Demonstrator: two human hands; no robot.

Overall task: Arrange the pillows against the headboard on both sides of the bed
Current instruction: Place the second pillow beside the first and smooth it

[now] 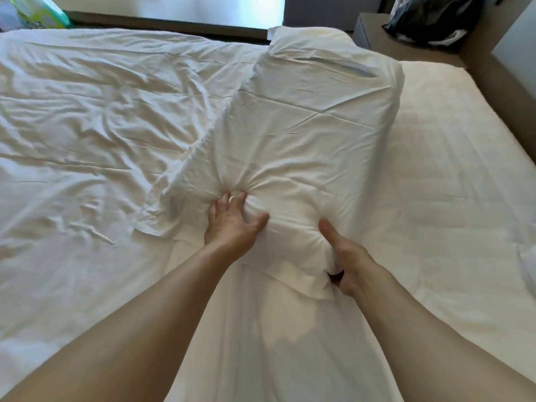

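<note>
Both forearms reach forward; left hand point(232, 220) and right hand point(346, 258) grip the pillow point(304, 134).

The pillow point(304, 134) wears a white matt cloth case, creased and bunched at its near end. The duvet point(95, 117) on the left is white cloth, heavily wrinkled. The mattress cover point(452, 169) on the right is smoother, faintly quilted cloth. Far right, a dark bag point(432, 18) looks glossy, like plastic.
</note>
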